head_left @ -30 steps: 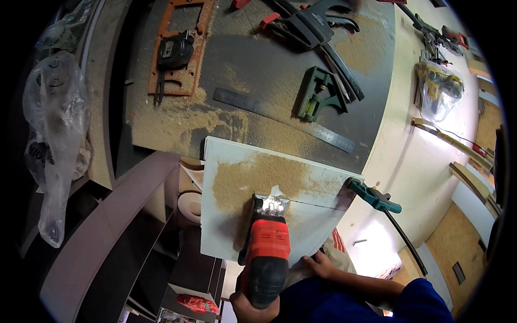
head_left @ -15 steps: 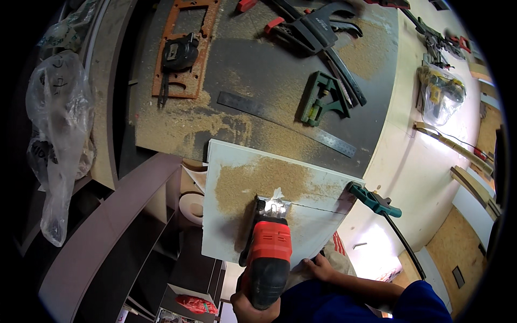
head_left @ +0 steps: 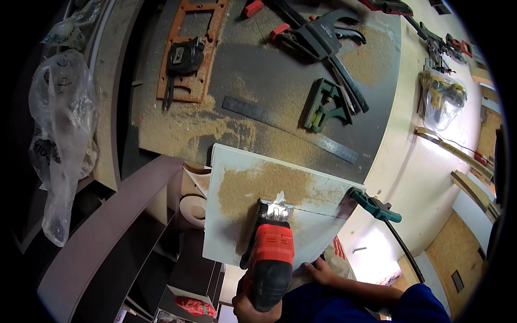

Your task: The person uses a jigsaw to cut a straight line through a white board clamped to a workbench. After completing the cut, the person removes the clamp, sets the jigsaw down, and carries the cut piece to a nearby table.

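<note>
My left hand is wrapped around the handle of a red and black jigsaw. The jigsaw's lit front and metal base rest on a white board, which has sawdust spread over it. From the jigsaw's front a thin dark line runs across the board toward its right edge. My right hand grips the board's near edge, thumb on top and the other fingers partly hidden. A green-handled clamp sits at the board's right corner. The blade is hidden from view.
Beyond the board, a dusty dark worktop carries a steel ruler, a green square-like tool, a black clamp and a tape measure on an orange template. Dark shelving stands left; a plastic bag hangs there.
The whole view has shifted slightly down and to the right. Both hands and the jigsaw keep nearly the same place on the board.
</note>
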The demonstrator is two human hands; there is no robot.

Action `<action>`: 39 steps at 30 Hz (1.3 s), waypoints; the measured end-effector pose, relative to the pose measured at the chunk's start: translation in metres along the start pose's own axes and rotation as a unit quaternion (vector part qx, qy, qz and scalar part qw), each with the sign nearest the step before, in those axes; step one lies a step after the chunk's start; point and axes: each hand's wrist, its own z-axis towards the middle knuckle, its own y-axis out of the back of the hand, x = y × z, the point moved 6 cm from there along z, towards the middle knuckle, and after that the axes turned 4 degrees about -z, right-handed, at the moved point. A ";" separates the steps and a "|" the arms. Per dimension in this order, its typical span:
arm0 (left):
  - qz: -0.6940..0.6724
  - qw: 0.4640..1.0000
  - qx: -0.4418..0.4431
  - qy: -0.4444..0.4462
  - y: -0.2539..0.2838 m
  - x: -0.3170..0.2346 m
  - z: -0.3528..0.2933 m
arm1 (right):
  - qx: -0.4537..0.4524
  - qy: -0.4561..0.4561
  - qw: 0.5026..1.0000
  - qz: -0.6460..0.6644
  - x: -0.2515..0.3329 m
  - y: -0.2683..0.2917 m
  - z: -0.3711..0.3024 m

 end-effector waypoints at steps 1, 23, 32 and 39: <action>-0.001 1.000 0.000 -0.002 0.000 -0.001 0.001 | -0.004 0.000 1.000 -0.007 -0.004 0.000 0.001; 0.005 1.000 0.005 0.002 0.000 -0.005 0.002 | -0.013 0.008 1.000 -0.013 0.012 0.002 -0.004; 0.003 1.000 0.005 0.010 -0.001 -0.012 0.006 | -0.006 0.010 1.000 -0.007 0.014 0.003 -0.005; 0.007 1.000 0.005 0.012 -0.001 -0.012 0.007 | 0.008 -0.005 1.000 0.010 0.006 0.002 -0.003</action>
